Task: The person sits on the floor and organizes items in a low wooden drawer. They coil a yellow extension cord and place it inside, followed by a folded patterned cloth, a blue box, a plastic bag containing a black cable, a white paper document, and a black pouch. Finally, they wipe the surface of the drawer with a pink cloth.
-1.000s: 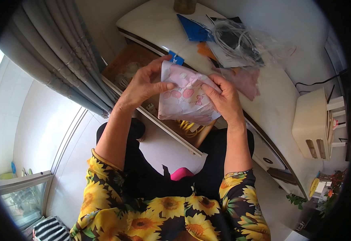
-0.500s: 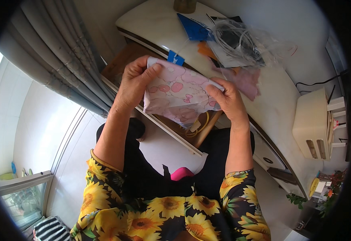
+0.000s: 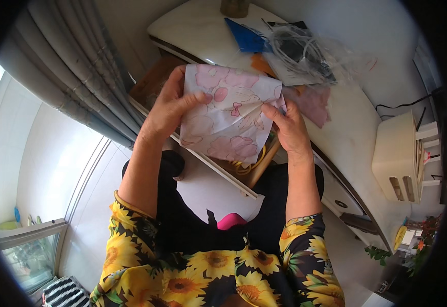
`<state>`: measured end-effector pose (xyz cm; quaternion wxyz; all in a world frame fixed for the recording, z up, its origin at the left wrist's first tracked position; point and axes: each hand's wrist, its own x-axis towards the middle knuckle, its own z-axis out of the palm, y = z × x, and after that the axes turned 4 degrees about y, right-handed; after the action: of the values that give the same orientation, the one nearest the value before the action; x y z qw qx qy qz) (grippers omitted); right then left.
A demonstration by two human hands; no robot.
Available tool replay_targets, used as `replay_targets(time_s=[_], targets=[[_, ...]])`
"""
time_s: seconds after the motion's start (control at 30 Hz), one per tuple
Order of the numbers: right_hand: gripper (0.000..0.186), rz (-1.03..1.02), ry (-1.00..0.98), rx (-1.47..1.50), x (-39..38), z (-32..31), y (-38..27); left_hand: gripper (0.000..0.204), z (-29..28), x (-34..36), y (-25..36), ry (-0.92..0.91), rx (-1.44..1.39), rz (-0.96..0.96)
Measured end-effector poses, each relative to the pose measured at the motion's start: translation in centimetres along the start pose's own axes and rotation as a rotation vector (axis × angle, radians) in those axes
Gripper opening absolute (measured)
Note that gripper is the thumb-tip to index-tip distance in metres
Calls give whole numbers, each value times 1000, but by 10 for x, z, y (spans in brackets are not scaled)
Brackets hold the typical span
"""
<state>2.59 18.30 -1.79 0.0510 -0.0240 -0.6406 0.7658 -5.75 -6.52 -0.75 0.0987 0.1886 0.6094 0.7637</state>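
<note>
Between my two hands a thin pink-and-white printed cloth (image 3: 228, 120) is held up over an open drawer (image 3: 208, 166). My left hand (image 3: 175, 100) grips its left edge, thumb lying across the front and fingers behind. On the right side, my right hand (image 3: 287, 123) pinches the cloth between thumb and fingers. Its face is spread fairly flat, with pink blobs and a line drawing showing. Yellow cord (image 3: 244, 166) lies in the drawer below, and the cloth hides most of the drawer's inside.
On the white curved cabinet top (image 3: 351, 123) lie a clear plastic bag with a coiled pale cable (image 3: 300, 46), a blue packet (image 3: 246, 36) and a pink piece (image 3: 315, 105). A cream box (image 3: 395, 158) stands at the right. Grey curtains (image 3: 75, 66) hang on the left.
The cloth has been opened out and turned more face-on, its lower edge now hanging lower. My right hand has shifted slightly down its right side. The blue tag behind it is now hidden.
</note>
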Motion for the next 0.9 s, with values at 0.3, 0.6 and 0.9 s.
replay_targets(time_s=[0.3,0.6,0.9], targets=[[75,-71,36,436,0,12,0,98,6,1,4,-19,-9,-5],[115,-79,-51,562,-4,34,-12,88,9,3,5,181,-220,-19],[120,-216,-67,264,-9,40,-18,70,10,3,3,218,-296,15]])
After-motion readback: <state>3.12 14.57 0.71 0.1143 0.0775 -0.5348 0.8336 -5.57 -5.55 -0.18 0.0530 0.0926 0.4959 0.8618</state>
